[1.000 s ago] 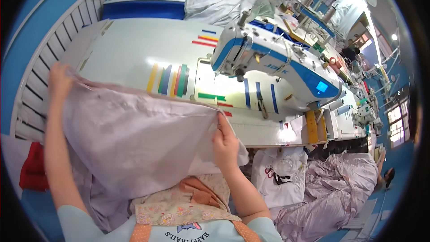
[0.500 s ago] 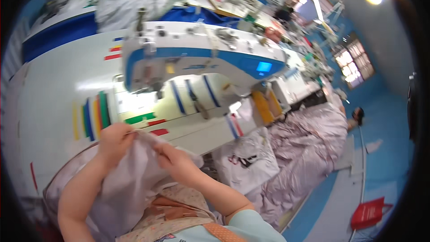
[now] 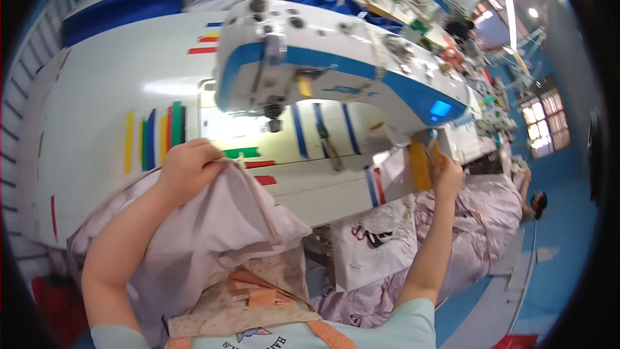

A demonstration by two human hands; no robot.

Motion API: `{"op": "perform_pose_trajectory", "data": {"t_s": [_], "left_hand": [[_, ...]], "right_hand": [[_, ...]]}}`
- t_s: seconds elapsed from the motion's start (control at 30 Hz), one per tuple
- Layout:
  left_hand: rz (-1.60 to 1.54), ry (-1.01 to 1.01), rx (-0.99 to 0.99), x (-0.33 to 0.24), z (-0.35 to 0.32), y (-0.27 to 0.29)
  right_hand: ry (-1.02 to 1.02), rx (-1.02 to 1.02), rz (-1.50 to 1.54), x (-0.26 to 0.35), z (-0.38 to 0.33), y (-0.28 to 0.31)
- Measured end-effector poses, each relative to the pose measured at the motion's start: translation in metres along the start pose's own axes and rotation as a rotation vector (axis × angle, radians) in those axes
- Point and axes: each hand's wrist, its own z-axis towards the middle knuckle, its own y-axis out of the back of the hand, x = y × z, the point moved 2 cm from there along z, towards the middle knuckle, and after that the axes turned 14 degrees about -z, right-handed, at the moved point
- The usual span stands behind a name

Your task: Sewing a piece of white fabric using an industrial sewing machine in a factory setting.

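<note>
Left hand (image 3: 191, 169) gripping cloth (image 3: 194, 239) | white table (image 3: 97, 84), coloured strips (image 3: 151, 140) | blue wall (image 3: 565, 194)

Your cloth (image 3: 187, 245) is pale pinkish lilac, with a browner band (image 3: 263, 210) along its edge. Your apron (image 3: 223, 313) is cream with a small floral print; its straps (image 3: 332, 335) are orange, seemingly dotted, though blur makes that hard to confirm. Your shirt (image 3: 394, 323) is light blue. Before you, the sewing machine (image 3: 361, 64) is white with a blue stripe and a bright blue screen (image 3: 440, 110). The tabletop (image 3: 90, 90) is white, its tape strips (image 3: 151, 139) yellow, green, blue, red and black, plus 3 blue strips (image 3: 351, 129) farther right. Your box (image 3: 420, 167) is yellow, the bag (image 3: 358, 265) white with black and red marks, the heaped fabric (image 3: 487, 210) mauve.
</note>
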Motion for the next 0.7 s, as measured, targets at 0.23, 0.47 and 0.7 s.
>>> {"op": "perform_pose_trajectory", "data": {"t_s": [0.23,0.47,0.7], "left_hand": [[-0.012,0.007,0.002,0.002,0.000,-0.002],[-0.079,0.068,-0.020,0.001,-0.008,0.006],[-0.122,0.051,-0.056,0.010,-0.001,0.009]], "right_hand": [[0.631,0.052,1.013,0.232,-0.121,0.092],[0.833,0.169,0.623,0.265,-0.142,0.083],[0.651,0.089,0.443,0.158,-0.061,0.045]]}}
